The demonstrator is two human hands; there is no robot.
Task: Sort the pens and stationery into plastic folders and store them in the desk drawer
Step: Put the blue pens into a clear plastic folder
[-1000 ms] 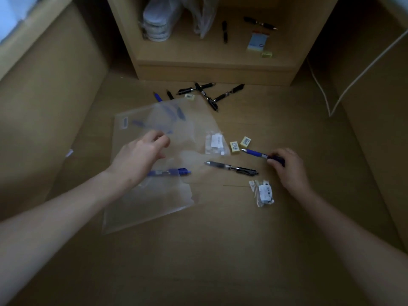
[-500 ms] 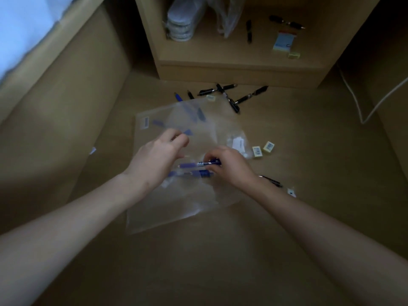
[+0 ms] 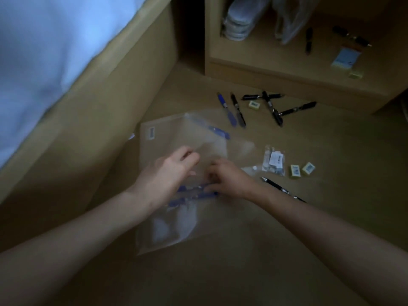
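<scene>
The clear plastic folder (image 3: 176,151) lies flat on the wooden floor (image 3: 220,272), and both hands are on it. Two blue pens (image 3: 194,193) lie side by side at the folder, directly under the hands; the blur hides whether they are fully inside. The left hand (image 3: 167,175) rests on the folder with fingers loosely curled at its upper sheet, seemingly pinching the plastic. The right hand (image 3: 225,177) sits just beside it, fingers curled down at the ends of the blue pens; whether it actually grips one I cannot tell.

Just right of the right hand, a black pen (image 3: 282,189) lies on the floor, partly hidden by the forearm. Beyond it sit a small packet (image 3: 273,163) and two small erasers (image 3: 301,170). Farther ahead of the hands, a scatter of pens (image 3: 260,107) lies near the foot of an open shelf unit (image 3: 276,71), with another eraser (image 3: 254,104) among them.
</scene>
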